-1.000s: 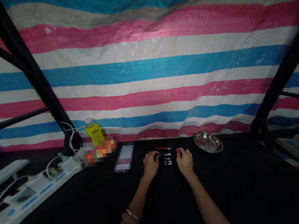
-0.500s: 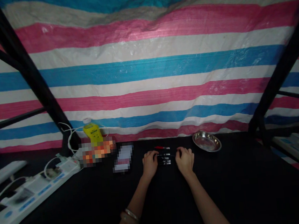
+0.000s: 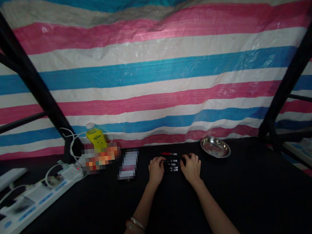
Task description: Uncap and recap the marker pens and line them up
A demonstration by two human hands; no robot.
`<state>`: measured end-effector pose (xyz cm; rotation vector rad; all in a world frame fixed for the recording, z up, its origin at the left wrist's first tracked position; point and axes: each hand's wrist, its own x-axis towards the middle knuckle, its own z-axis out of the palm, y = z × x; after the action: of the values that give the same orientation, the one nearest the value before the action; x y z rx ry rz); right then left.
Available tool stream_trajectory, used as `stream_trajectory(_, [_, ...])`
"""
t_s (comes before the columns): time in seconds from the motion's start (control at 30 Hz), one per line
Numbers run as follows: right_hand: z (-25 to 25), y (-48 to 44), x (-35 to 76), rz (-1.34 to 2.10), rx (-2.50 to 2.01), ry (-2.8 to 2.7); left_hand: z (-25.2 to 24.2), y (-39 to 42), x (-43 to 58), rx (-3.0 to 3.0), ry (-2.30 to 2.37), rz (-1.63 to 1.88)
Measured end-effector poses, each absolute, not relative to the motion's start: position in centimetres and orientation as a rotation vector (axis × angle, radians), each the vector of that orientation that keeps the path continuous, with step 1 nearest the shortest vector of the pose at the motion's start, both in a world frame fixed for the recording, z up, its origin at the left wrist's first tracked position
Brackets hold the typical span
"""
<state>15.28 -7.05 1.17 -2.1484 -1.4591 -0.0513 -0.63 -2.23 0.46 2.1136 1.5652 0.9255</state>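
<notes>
Several black markers (image 3: 172, 164) lie side by side in a row on the black table, with their pale print towards the right. A red marker (image 3: 168, 154) lies just beyond them, parallel to the row. My left hand (image 3: 156, 170) has its fingers bent at the left ends of the black markers, thumb and forefinger closed about the end of one. At the right ends is my right hand (image 3: 191, 167), its fingers curved and its thumb apart from the forefinger. Whether its fingertips touch the markers is hard to see against the dark table.
A shiny metal dish (image 3: 215, 147) stands to the right. Left of my hands lie a blurred phone (image 3: 128, 165) and a blurred orange packet (image 3: 103, 159), with a yellow bottle (image 3: 96, 139) behind. A white power strip (image 3: 37, 205) with cables runs along the left. Striped sheeting (image 3: 151, 71) hangs behind the table.
My right hand has moved slightly left, closer to the right ends of the black markers. My left hand and the red marker have hardly moved.
</notes>
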Motion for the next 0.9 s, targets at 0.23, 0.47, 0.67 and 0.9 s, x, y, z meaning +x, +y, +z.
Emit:
stream_trajectory(0.23, [1.0,-7.2,15.2,-0.041,-2.009,-1.579,0.6,-2.4,-0.6,2.107,1.560,0.920])
stream_trajectory(0.47, [0.8,-7.1,15.1,-0.040,-2.068,-1.606,0.7,-2.3,-0.5,2.124,1.568,0.896])
stream_trajectory(0.67, [0.3,-6.8,15.6,-0.060,-2.172,-1.480,0.4,-2.2,-0.6,2.121,1.545,0.924])
stream_trajectory(0.9, [1.6,-5.8,15.8,-0.109,-2.093,-1.516,0.7,-2.3,-0.6,2.123,1.536,0.914])
